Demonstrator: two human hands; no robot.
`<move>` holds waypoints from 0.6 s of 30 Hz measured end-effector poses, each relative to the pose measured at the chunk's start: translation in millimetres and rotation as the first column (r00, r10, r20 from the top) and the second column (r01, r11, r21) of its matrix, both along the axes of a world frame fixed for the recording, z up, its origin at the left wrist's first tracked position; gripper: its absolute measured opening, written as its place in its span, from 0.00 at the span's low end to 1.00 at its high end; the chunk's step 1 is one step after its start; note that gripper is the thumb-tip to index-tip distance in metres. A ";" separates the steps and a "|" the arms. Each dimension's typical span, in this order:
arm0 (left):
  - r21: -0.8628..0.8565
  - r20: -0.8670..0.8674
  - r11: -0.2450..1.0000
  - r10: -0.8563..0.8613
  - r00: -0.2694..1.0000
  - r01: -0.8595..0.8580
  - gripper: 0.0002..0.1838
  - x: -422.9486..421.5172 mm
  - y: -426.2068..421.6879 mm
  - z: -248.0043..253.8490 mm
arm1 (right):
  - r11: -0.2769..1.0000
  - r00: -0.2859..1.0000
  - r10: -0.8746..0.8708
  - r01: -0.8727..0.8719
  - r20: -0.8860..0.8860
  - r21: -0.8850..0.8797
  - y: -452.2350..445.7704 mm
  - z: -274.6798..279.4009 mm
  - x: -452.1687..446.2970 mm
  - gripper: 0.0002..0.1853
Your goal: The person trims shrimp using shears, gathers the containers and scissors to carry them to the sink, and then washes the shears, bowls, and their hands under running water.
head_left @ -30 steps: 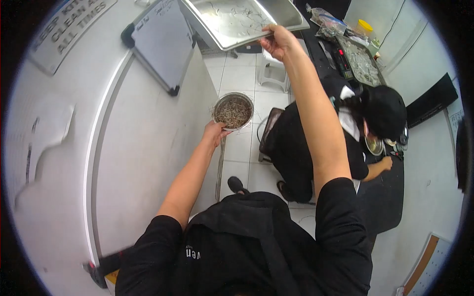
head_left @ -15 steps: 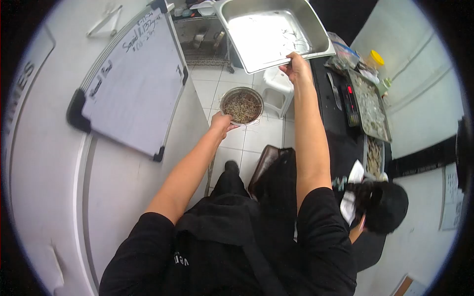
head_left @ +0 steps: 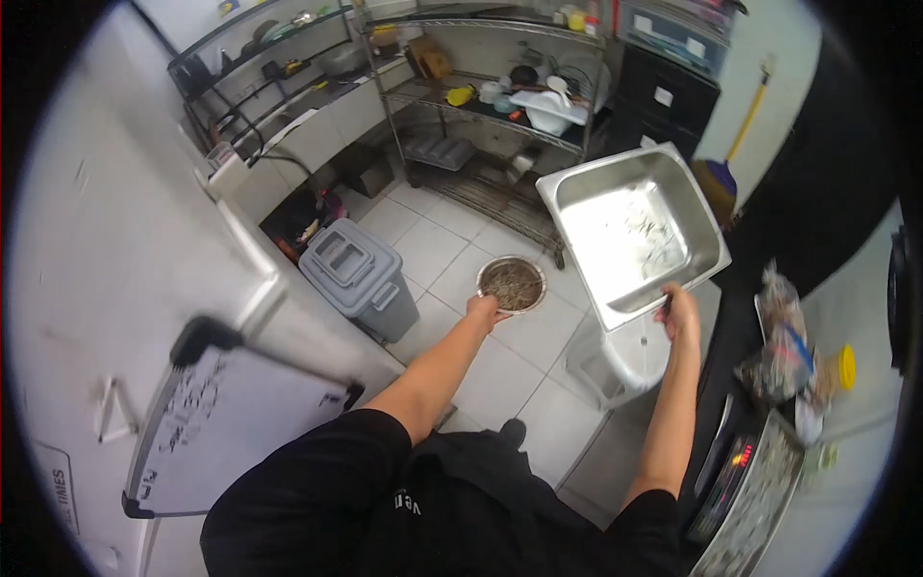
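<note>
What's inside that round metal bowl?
The bowl in the left hand holds a pile of thin, brownish, stringy bits, too small to name. They cover its bottom, so that can't be seen.

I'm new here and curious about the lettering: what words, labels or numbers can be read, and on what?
"TIMES": sign at far left; its other letters are unclear.
"ve": apron; the next letter is unclear.
Whiteboard: handwriting too blurred.
Scale: red digits too blurred.
White label on the black drawers: too small.
Bowl and steel pan: none visible.
</note>
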State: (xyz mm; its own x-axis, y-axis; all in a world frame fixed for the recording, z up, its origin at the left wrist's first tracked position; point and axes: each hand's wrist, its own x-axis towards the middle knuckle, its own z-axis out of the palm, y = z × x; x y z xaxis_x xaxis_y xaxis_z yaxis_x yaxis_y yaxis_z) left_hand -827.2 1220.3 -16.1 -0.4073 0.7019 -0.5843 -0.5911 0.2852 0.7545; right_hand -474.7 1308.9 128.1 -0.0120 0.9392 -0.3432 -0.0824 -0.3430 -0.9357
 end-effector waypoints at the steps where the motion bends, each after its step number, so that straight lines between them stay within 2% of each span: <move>1: -0.014 0.008 0.996 0.091 0.996 -0.091 0.19 -11.0 14.7 4.1 | 0.999 0.999 0.042 -0.041 0.021 -0.021 15.3 7.1 -14.4 0.11; 4: -0.043 0.043 0.922 0.385 0.922 -0.384 0.20 -62.2 48.2 -6.7 | 0.977 0.983 0.183 -0.186 -0.029 -0.108 62.3 13.2 -91.7 0.12; 6: -0.059 0.033 0.893 0.449 0.893 -0.447 0.20 -91.2 62.1 -18.8 | 0.955 0.958 0.275 -0.282 -0.081 -0.095 91.0 -0.9 -144.1 0.13; 10: -0.080 0.011 0.814 0.577 0.816 -0.575 0.22 -147.9 81.7 -40.4 | 0.871 0.890 0.423 -0.451 -0.169 -0.196 127.3 3.6 -242.9 0.12; 12: -0.178 -0.091 0.758 0.622 0.777 -0.628 0.21 -178.0 92.1 -54.2 | 0.843 0.867 0.473 -0.497 -0.155 -0.207 150.1 -6.7 -289.8 0.13; 14: -0.101 -0.103 0.755 0.640 0.762 -0.648 0.21 -209.4 96.8 -78.1 | 0.823 0.849 0.494 -0.526 -0.185 -0.214 169.1 -4.2 -332.0 0.11; 16: -0.003 -0.183 0.722 0.680 0.710 -0.692 0.22 -251.9 105.9 -129.4 | 0.800 0.831 0.528 -0.556 -0.176 -0.227 198.8 -13.0 -357.8 0.11; 18: -0.021 -0.140 0.667 0.735 0.663 -0.745 0.22 -277.1 121.4 -112.2 | 0.756 0.788 0.597 -0.615 -0.150 -0.222 243.7 -6.5 -390.0 0.11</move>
